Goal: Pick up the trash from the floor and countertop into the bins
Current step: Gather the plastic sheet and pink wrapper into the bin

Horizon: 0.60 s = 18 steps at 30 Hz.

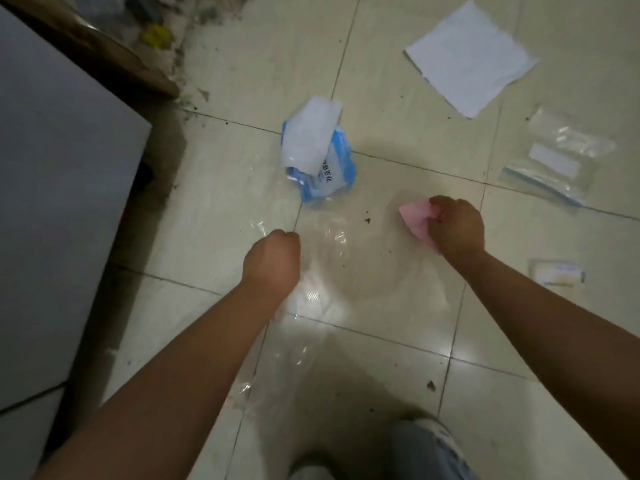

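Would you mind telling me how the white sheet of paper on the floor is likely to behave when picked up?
The white paper lies flat and thin on the floor tiles, so it is probably light and floppy. Its edges look flush with the tile, so lifting one may take a fingernail.

Pink crumpled paper (414,220) pinched in right hand (455,225), just above floor. Clear plastic bag (332,271), thin & see-thru, gripped at its edge by left hand (272,259), mouth spread between both hands. Blue/white wrapper (317,150) crumpled on tiles nearby. White paper sheet (471,58) flat, farther off. Zip bag (557,157) flat at right; small packet (556,271) nearer.
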{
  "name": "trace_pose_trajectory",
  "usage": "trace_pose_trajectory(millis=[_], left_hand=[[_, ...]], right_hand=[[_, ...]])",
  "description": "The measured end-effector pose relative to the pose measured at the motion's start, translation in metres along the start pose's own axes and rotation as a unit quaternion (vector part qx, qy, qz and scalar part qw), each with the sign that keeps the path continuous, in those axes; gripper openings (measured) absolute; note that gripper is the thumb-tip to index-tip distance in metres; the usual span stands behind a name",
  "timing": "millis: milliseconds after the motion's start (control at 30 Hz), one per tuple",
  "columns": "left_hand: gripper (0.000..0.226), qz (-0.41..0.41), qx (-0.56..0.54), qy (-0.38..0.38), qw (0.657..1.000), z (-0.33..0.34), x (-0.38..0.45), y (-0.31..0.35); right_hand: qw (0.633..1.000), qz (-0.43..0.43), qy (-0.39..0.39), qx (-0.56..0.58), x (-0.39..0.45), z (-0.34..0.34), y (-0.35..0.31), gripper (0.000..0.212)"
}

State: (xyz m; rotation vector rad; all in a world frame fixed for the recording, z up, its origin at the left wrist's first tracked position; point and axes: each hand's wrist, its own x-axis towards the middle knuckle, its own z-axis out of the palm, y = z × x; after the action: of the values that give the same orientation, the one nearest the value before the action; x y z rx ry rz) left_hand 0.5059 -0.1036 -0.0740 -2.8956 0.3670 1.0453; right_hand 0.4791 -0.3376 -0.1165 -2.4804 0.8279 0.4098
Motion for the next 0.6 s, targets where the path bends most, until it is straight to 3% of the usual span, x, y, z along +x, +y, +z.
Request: trace_pose_trajectory(millis=[67,200,300,467,600], left_hand=[[0.023,-0.009,-0.018,-0.026,0.999,-0.026,-0.022,0.011],[0.027,-0.002,-0.046,-0.072,0.996,-0.095,-0.079,0.048],[0.03,0.034,-0.015,-0.076,0.996,-0.149,-0.127,0.09],[0.033,0.1,0.014,-0.049,0.994,-0.233,-0.203,0.197],[0.03,0.109,-0.026,-0.023,0.993,-0.269,-0.246,0.309]], right_hand=[[1.0,-0.019,-0.011,0.009,-0.029,-0.034,-0.007,0.062],[0.998,0.018,-0.032,0.043,-0.087,-0.118,-0.009,0.033],[0.992,0.085,-0.039,0.084,-0.137,-0.199,0.004,0.03],[0.978,0.18,0.008,0.109,-0.216,-0.342,0.063,0.026],[0.954,0.245,0.066,0.162,-0.254,-0.442,0.132,0.028]])
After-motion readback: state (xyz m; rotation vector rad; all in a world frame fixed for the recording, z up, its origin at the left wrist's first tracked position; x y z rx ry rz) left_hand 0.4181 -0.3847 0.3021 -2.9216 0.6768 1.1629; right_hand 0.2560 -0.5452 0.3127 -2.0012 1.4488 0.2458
